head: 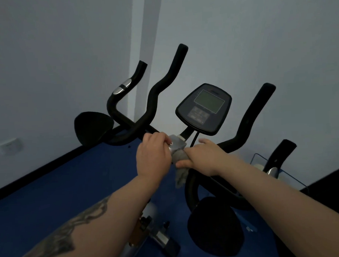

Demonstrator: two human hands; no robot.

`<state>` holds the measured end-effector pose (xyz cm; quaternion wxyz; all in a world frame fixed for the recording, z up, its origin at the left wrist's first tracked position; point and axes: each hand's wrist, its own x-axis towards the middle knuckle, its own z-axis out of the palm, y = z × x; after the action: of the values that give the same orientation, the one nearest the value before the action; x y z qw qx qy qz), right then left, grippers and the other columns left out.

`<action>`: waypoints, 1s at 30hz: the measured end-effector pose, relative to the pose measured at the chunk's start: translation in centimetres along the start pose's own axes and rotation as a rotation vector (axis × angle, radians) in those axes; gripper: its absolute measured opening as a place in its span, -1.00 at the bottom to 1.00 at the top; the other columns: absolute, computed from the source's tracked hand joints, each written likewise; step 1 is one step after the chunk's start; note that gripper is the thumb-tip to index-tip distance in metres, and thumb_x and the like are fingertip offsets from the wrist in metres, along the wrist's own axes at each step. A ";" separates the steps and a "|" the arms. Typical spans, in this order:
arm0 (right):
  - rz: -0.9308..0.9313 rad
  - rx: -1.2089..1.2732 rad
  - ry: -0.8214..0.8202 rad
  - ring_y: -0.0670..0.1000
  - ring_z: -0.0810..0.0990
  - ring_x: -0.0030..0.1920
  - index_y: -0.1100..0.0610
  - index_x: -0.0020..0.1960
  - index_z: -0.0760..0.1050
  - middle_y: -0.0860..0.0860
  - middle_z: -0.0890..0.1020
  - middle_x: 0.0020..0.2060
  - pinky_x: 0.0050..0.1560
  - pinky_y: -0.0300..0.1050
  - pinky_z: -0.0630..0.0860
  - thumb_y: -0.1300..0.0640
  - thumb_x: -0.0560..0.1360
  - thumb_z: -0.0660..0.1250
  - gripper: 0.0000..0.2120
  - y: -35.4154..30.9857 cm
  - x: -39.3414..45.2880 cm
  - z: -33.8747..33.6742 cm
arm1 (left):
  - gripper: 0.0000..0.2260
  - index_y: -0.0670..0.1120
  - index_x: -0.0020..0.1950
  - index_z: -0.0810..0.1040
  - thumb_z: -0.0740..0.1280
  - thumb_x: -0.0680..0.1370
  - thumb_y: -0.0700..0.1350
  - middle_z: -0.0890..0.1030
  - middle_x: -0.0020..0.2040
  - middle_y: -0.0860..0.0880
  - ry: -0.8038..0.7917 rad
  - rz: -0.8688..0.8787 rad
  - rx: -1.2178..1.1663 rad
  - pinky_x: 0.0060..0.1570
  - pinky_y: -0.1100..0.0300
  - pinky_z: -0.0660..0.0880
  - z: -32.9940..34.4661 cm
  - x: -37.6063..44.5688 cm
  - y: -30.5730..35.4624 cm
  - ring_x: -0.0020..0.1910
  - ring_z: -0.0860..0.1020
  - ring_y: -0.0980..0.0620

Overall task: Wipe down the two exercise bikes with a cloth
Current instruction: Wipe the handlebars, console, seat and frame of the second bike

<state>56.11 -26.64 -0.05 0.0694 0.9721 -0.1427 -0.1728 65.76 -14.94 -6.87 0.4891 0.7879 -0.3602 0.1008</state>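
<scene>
While we lean over the near bike [188,187], our left hand [153,151] curls round the silver clamp [177,144] at the middle of the handlebar [248,123], fingers wrapped over its left edge. Our right hand [200,156] presses the grey cloth [181,173] against the stem just below that clamp, thumb pinching the cloth from the left while the fingers reach forward along the bar; a loose tail of cloth hangs down beneath the hand.

From the head view, the console [203,109] stands just behind the clamp on a short neck, and the near saddle [215,226] sits below our right forearm. The second bike [125,114] stands to the left, its bars crossing behind our left hand and its saddle near the wall.

We judge the cloth soft, light and limp, so it should be bunched in the palm and held with the thumb rather than by a corner. The bike looks heavy and rigid, and the foam-covered bars likely drag at the cloth. The console screen seems the fragile part and wants a lighter touch.
</scene>
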 end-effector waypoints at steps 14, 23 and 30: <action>-0.056 0.105 -0.181 0.04 0.51 0.04 -0.01 0.29 0.44 0.08 0.59 0.15 0.05 -0.07 0.32 -0.35 0.56 0.06 -0.48 -0.3 1.4 -1.5 | -0.84 -0.10 -0.16 0.56 0.28 0.47 -0.34 0.59 -0.21 0.01 -0.002 0.003 -0.004 -0.24 0.00 0.44 0.0 0.0 -0.1 -0.12 0.49 -0.03; -0.006 0.058 -0.124 0.08 0.55 0.04 0.05 0.13 0.43 0.09 0.61 0.09 0.05 -0.01 0.39 -0.33 0.57 0.03 -0.51 -0.9 0.9 -0.9 | -0.84 -0.10 -0.17 0.56 0.29 0.46 -0.35 0.59 -0.22 0.00 0.010 0.018 0.002 -0.24 -0.01 0.44 0.0 0.0 0.0 -0.13 0.51 -0.05; -0.012 -0.099 0.056 0.16 0.55 0.04 0.09 0.22 0.41 0.13 0.59 0.04 -0.12 -0.07 0.23 -0.29 0.59 0.07 -0.51 -0.7 -1.0 -0.2 | -0.84 -0.10 -0.17 0.57 0.29 0.48 -0.34 0.58 -0.23 0.01 0.020 0.025 -0.023 -0.30 0.01 0.43 -0.3 -0.1 0.0 -0.14 0.50 -0.04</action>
<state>55.43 -25.66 0.34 0.1205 0.9727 -0.1261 -0.1529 65.76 -14.65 -6.74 0.5006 0.7765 -0.3662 0.1107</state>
